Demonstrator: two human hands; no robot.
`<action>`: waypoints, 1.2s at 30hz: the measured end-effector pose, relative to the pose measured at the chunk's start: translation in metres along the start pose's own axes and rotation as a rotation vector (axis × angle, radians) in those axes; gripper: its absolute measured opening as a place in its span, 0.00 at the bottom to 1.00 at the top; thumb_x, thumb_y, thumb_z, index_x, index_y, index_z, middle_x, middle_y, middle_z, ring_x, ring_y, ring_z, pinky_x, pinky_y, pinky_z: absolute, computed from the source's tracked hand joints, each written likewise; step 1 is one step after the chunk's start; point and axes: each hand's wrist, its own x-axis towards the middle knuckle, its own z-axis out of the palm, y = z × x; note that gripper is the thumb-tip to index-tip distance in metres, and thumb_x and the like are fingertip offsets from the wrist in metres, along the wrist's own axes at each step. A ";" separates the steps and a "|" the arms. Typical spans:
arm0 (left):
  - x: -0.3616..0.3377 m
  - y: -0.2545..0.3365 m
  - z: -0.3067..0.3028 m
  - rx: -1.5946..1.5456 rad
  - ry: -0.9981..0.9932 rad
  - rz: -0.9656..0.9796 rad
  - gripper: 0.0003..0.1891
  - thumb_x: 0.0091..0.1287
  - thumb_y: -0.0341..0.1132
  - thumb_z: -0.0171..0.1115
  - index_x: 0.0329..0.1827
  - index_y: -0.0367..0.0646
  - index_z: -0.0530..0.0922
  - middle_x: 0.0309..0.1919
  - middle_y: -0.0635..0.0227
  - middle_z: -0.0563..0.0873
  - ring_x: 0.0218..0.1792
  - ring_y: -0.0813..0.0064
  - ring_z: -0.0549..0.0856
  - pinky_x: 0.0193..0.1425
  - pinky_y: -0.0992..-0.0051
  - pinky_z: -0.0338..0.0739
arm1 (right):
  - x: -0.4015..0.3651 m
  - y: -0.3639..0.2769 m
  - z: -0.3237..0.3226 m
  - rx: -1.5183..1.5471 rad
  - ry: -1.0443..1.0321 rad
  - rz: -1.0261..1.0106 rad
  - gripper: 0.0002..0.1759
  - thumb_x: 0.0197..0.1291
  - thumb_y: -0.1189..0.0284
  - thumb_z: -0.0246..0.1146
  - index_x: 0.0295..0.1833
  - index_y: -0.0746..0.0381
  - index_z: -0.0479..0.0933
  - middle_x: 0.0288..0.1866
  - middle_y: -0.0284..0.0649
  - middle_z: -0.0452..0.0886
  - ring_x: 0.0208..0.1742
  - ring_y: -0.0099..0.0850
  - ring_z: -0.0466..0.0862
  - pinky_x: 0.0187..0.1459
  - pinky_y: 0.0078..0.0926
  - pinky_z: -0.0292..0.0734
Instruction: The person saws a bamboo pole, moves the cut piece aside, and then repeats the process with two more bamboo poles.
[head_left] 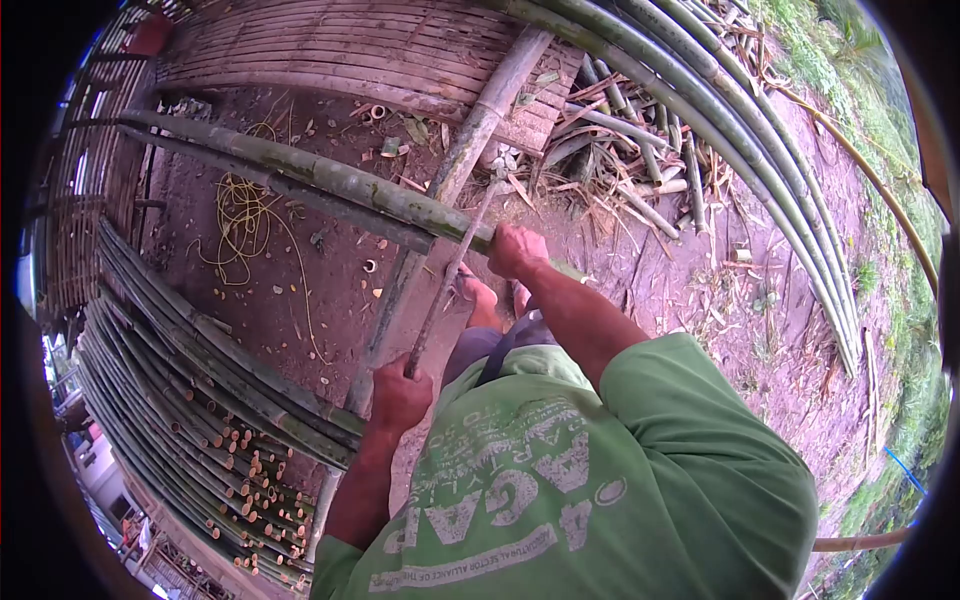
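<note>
Green shirt (560, 470) fabric with white lettering fills the space closest to you, between and below your hands. Well to the left of your left hand (402, 395), stacked bamboo poles (170, 400) show their cut ends, and farther ahead of that hand a tangled yellow cord (240, 225) lies on the dirt ground (290, 325). Your left hand is clenched around the near end of a long, thin tool (440, 300), which slants forward and right, crossing the green bamboo pole (340, 184) just left of your right hand. That pole runs from far ahead-left of your left hand to your right hand (518, 250), whose fingers grasp it. Ahead of both hands are a slatted platform (330, 55) and a pale pole (490, 115). Beyond your right hand, ahead and to its right, split bamboo pieces (640, 150) lie piled; long curved-looking poles (740, 135) stretch past them, with grass (905, 300) farthest right.
</note>
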 end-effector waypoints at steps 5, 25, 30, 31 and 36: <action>-0.022 -0.013 -0.003 0.063 -0.003 0.016 0.06 0.55 0.30 0.56 0.26 0.35 0.74 0.15 0.51 0.72 0.17 0.61 0.75 0.26 0.62 0.70 | 0.009 0.006 0.007 0.027 0.007 0.004 0.19 0.51 0.67 0.64 0.49 0.62 0.77 0.43 0.51 0.84 0.46 0.47 0.85 0.48 0.41 0.81; 0.066 0.026 0.015 0.048 -0.032 0.053 0.07 0.53 0.31 0.58 0.30 0.35 0.78 0.24 0.43 0.80 0.29 0.42 0.83 0.33 0.56 0.76 | 0.009 0.000 -0.004 0.007 -0.055 0.016 0.18 0.51 0.65 0.63 0.48 0.61 0.77 0.45 0.52 0.84 0.49 0.49 0.84 0.49 0.45 0.79; -0.016 0.033 -0.044 0.066 -0.165 -0.153 0.07 0.53 0.29 0.57 0.31 0.34 0.79 0.24 0.41 0.80 0.33 0.41 0.83 0.34 0.54 0.76 | 0.012 -0.001 0.006 0.008 -0.047 0.047 0.21 0.50 0.66 0.64 0.51 0.60 0.77 0.46 0.53 0.84 0.50 0.48 0.84 0.49 0.43 0.80; -0.001 0.027 -0.033 0.040 -0.116 -0.064 0.07 0.53 0.29 0.57 0.31 0.34 0.78 0.24 0.41 0.80 0.33 0.41 0.83 0.35 0.54 0.75 | 0.014 -0.002 0.005 0.013 -0.032 0.041 0.21 0.50 0.66 0.64 0.51 0.60 0.76 0.45 0.53 0.84 0.50 0.48 0.84 0.49 0.44 0.80; 0.105 0.026 0.044 0.032 -0.012 0.118 0.06 0.55 0.29 0.56 0.29 0.33 0.77 0.19 0.46 0.77 0.25 0.48 0.82 0.28 0.61 0.72 | 0.010 0.008 -0.004 0.006 -0.084 0.046 0.19 0.51 0.67 0.63 0.50 0.61 0.76 0.45 0.52 0.84 0.50 0.47 0.84 0.49 0.42 0.79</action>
